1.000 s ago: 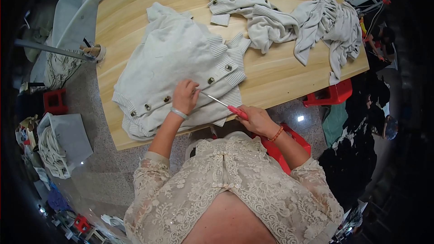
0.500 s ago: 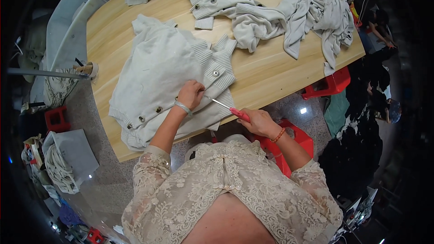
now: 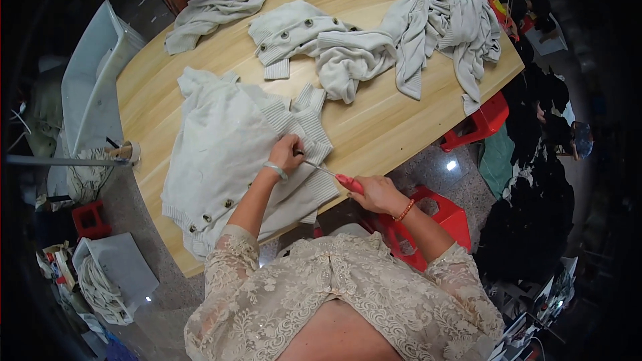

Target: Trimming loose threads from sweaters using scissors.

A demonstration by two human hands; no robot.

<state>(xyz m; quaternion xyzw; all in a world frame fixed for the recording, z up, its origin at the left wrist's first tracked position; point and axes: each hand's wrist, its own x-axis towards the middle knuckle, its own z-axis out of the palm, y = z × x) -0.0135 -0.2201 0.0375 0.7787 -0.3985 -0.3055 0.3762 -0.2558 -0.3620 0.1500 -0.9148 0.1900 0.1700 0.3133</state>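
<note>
In the head view, your left hand (image 3: 287,154) rests on the pale knitted cardigan (image 3: 234,160) that lies flat on the wooden table (image 3: 374,127), and its fingers are bent together, pressing down on the ribbed edge of the knit; whether they pinch a fold of it I cannot tell. The cardigan spreads out mostly to the left of and below these fingers, with its row of dark buttons (image 3: 217,210) lying nearer to you than the fingers, along the hem. Your right hand (image 3: 378,194) is closed around the red handle of a thin metal tool (image 3: 334,175), fingers wrapped tight on it. The metal tip of the tool reaches toward the left fingers and meets the knit just beside them. Beyond your fingers, farther across the table, lie more pale knitted garments (image 3: 361,47) in a loose heap, well apart from both hands.
</note>
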